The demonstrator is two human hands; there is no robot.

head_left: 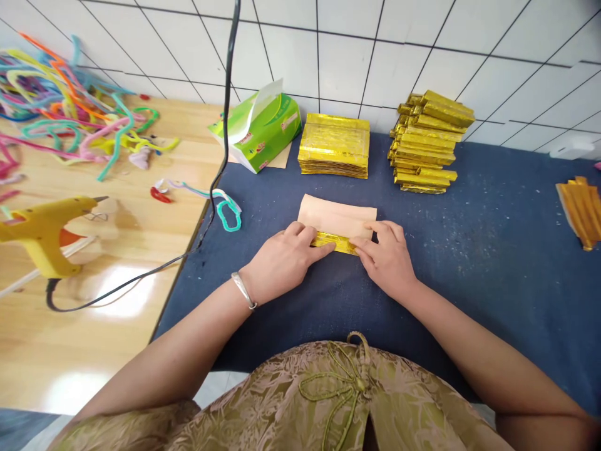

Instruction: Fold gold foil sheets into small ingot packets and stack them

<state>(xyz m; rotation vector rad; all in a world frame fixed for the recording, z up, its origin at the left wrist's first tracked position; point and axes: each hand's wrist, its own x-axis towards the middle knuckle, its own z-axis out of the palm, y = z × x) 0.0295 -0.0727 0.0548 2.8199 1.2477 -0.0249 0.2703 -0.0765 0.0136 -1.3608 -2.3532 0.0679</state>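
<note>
A sheet of gold foil paper [335, 216] lies on the dark blue cloth with its pale peach back facing up. Along its near edge a strip is folded over, showing the shiny gold side. My left hand [286, 257] grips the left end of this fold, fingers curled at the edge and thumb laid along the gold strip. At the right end, my right hand [385, 254] pinches the fold between thumb and fingers. The fingertips partly cover both ends of the strip.
Behind the sheet stand a flat stack of gold paper [334, 144], a pile of folded gold strips [427, 144] and a green tissue pack [267, 128]. Leftward lie a yellow glue gun [47, 232], its black cord [220, 169] and tangled pipe cleaners [70, 100]. More folded strips [582, 210] sit far right.
</note>
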